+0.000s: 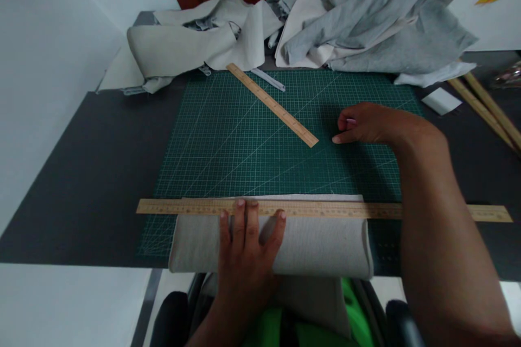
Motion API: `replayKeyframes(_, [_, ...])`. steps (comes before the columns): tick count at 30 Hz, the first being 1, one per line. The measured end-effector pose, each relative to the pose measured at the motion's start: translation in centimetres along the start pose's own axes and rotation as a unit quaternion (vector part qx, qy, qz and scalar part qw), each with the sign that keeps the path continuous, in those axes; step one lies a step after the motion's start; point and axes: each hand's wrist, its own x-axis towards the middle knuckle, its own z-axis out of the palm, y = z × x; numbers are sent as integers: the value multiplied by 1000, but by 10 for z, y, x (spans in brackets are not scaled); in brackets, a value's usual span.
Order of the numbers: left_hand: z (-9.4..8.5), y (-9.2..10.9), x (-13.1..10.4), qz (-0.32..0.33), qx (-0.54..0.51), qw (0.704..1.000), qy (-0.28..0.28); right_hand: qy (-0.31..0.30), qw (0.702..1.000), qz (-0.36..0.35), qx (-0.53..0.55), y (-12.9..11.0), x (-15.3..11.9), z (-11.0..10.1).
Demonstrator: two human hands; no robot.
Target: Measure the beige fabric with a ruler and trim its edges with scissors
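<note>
My left hand (249,255), fingers apart, had the long wooden ruler (334,209) and fabric (325,244) beneath; my right hand (368,122) curled, hold undetermined.

Your bare left hand (249,252) lies palm down near the bottom centre of the view, its back turned up and its digits fanned apart, pointing away from you. Four digits show, with their tips pressed downward. Your bare left forearm (220,314) rises to it from the bottom edge. Your bare right forearm (451,238) enters from the lower right corner and reaches well forward, and your right wrist (411,127) bends sharply to the left. Your bare right hand (362,123) hangs farther out, fingers curled inward, one lower digit pointing left; whether they grip is unclear.
</note>
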Motion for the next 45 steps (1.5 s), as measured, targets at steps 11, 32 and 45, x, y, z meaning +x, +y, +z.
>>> replayKeyframes(11, [0,0,0,2,3,1000,2,3,1000,-15,-8,0,0,1])
replayKeyframes(32, [-5,4,-5,31,124,992,6,-45,989,-79,114,-1,5,17])
replayKeyframes(45, [-2,1,-7,33,123,992,-3,-12,976,-76,202,-20,-6,10])
